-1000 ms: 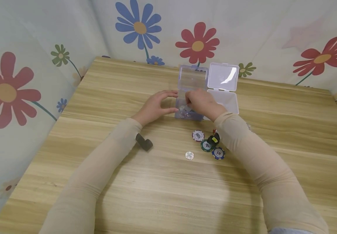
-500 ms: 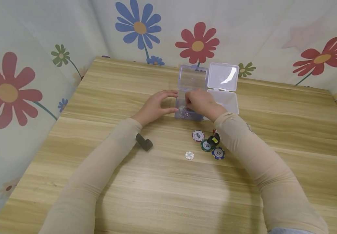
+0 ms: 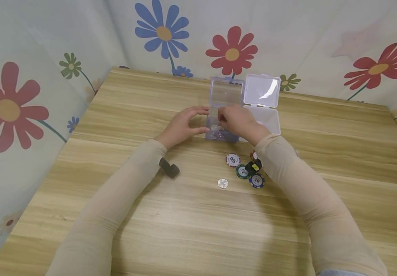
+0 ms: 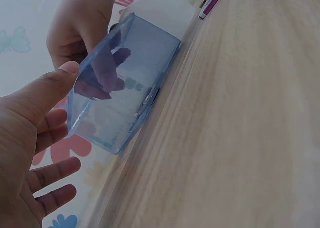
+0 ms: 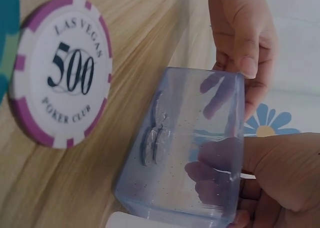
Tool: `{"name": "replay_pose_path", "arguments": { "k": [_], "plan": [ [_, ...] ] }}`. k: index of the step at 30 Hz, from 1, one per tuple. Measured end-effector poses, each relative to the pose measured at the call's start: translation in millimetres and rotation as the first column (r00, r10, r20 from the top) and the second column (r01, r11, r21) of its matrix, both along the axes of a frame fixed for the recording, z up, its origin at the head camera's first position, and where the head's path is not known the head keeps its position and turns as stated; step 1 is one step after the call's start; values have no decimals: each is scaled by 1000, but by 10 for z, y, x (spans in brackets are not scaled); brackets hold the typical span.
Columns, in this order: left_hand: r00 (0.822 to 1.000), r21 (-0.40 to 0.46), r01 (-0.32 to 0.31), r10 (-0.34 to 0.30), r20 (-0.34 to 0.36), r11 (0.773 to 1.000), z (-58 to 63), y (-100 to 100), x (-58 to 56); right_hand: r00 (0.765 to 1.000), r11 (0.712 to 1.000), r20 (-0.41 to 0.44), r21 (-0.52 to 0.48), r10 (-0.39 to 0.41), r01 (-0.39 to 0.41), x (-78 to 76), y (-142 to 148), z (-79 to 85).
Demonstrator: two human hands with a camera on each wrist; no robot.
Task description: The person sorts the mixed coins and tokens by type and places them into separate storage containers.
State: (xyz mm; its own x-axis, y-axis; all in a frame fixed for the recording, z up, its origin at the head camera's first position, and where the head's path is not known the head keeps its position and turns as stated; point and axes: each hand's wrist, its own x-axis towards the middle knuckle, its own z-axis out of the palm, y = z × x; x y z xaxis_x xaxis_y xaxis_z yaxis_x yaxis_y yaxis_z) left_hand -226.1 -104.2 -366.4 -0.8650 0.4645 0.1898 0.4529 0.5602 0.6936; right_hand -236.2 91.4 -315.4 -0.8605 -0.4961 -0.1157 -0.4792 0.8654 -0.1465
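Note:
A clear bluish plastic box stands with its lid raised at the table's back. Several silvery coins lie on its bottom. My left hand is at the box's left side, thumb at the rim and fingers relaxed against the outer wall. Over the rim, my right hand reaches inside, fingers loosely bent above the coins. Through the clear wall, nothing shows between those fingers. Another silvery coin lies on the wood in front.
Right beside the clear box stands an open white box. In front lie poker chips: a purple-edged 500 chip, a green one, a blue 10 chip and a red one, partly hidden by the right wrist camera.
A grey coin seen at my right fingertips one second ago no longer shows there. My right wrist has shifted slightly right, uncovering more of the red chip. My left hand holds still.

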Motion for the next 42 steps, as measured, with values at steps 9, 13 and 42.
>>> {"name": "replay_pose_path", "arguments": {
  "k": [9,13,42],
  "plan": [
    [1000,-3,-13,13,-5,1000,-47,-6,1,1000,997,12,-82,3,-2,107,58,47],
    [1000,-5,-14,14,-7,1000,-51,-7,3,1000,990,-9,-140,5,-6,165,90,58],
    [1000,1,-6,6,-19,1000,-26,0,-8,983,919,-48,-348,179,-185,872,386,-73]
  ]
}}
